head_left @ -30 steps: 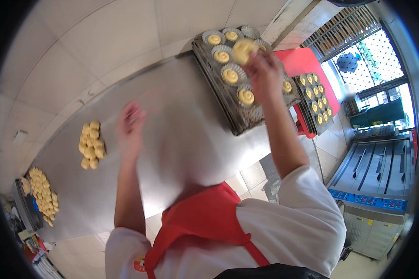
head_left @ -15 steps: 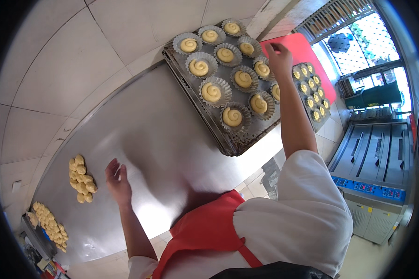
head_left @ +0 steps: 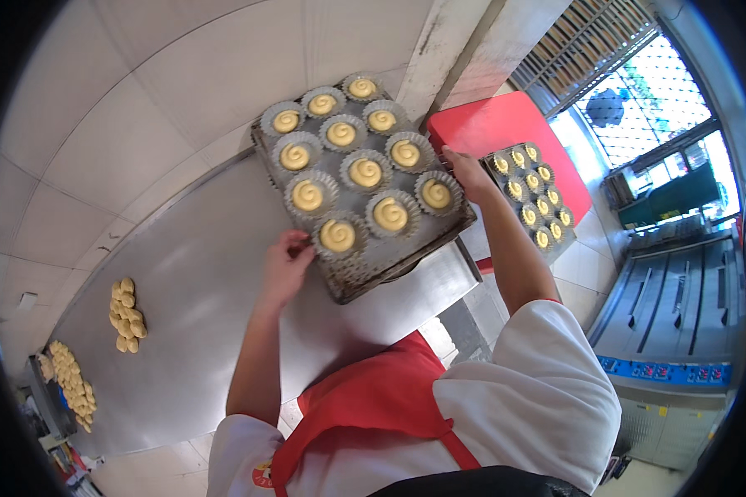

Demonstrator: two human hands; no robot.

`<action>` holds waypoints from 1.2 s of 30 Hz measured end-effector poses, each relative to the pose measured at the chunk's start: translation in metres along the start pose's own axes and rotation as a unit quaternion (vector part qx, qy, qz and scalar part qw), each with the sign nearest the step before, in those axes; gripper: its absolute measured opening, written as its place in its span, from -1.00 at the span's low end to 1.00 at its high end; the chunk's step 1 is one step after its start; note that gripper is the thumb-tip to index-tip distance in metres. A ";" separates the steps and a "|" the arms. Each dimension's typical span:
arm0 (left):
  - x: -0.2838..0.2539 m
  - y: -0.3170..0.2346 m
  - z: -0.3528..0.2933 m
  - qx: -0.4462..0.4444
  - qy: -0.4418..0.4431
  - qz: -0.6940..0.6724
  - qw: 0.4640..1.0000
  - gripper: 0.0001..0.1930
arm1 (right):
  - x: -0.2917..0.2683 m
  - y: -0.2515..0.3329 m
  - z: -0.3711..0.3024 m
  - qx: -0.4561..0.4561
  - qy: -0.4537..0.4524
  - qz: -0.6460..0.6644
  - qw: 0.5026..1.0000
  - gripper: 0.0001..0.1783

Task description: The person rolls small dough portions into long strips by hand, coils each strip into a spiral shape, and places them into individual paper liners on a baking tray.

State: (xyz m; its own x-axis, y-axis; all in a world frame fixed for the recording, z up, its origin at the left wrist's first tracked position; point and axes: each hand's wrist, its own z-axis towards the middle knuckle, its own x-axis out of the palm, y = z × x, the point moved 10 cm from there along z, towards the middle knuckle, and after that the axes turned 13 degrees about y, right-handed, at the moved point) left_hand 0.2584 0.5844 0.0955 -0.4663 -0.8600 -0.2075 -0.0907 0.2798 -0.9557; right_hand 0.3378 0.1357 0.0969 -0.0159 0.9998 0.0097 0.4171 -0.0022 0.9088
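You're gripping the baking tray (head_left: 365, 269) between both hands: left hand (head_left: 286, 263) fingers pinching its near corner, right hand (head_left: 468, 172) clasping the far side.

walls: large pale tiles (head_left: 141, 108) | worktop: steel table (head_left: 199, 331) set against them | window: barred window (head_left: 638, 91), daylight admitted | floor: pale floor tiles (head_left: 584, 265) | furniture: red table (head_left: 506, 124), metal oven (head_left: 680, 331)

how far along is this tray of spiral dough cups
Done: the dark baking tray carries twelve paper cups, each filled with a spiral dough piece. In hand: the left hand grips its near corner, the right hand its far edge. Left: shaped dough pieces lie loose on the steel table.
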 end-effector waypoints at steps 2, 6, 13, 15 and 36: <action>0.002 0.016 -0.001 -0.058 -0.029 -0.112 0.992 -0.54 | 0.004 -0.006 0.000 0.005 0.012 0.122 0.992 -0.41; -0.002 0.012 0.011 -0.071 0.027 -0.118 0.990 -0.50 | -0.002 -0.041 0.018 0.018 0.036 0.206 0.978 -0.39; 0.072 -0.107 -0.002 -0.044 0.006 -0.104 0.994 -0.53 | -0.080 -0.023 -0.023 -0.013 0.040 0.197 0.979 -0.32; 0.124 -0.131 -0.002 -0.044 -0.001 -0.102 0.994 -0.57 | -0.129 -0.001 -0.065 -0.002 0.041 0.247 0.968 -0.29; 0.661 -0.029 0.206 0.029 0.149 -0.002 0.988 -0.59 | -0.651 -0.217 -0.163 -0.014 -0.204 0.045 0.978 -0.24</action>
State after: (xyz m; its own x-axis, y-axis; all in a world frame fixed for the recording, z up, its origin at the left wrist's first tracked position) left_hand 0.1339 -0.0797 -0.0566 -0.7056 -0.6943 -0.1418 -0.0463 0.2448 -0.9685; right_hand 0.1094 -0.5175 -0.0390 0.3859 0.9197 -0.0718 0.3746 -0.0851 0.9233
